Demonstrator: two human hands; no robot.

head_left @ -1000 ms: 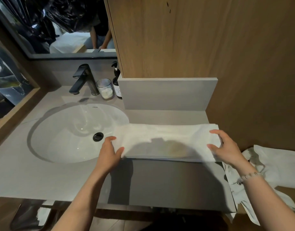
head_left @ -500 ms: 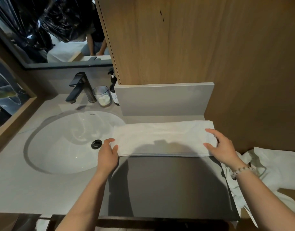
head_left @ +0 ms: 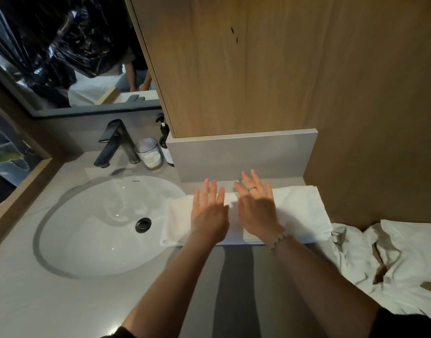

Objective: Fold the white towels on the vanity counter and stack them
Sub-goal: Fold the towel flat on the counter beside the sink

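Folded white towel point(head_left: 299, 211) on grey bench point(head_left: 234, 289), right of white oval sink point(head_left: 99, 228). Left hand point(head_left: 209, 211), right hand point(head_left: 257, 211): flat, fingers straight, on towel middle. Sink mark, dark pump bottle point(head_left: 164, 140) label: unreadable. Clear glass jar point(head_left: 149, 154) holds white material.

Dim, warm light falls from above and behind, and both forearms throw broad dark shadows down the counter point(head_left: 39, 301). Glints sparkle in the sink point(head_left: 99, 240) (tiny white specks). The fingertips of the left hand point(head_left: 209, 213) and right hand point(head_left: 258, 211) smear with motion blur. Wide-angle distortion bends the cabinet point(head_left: 234, 69) edge, and the right wall point(head_left: 380, 118) sinks into gloom.
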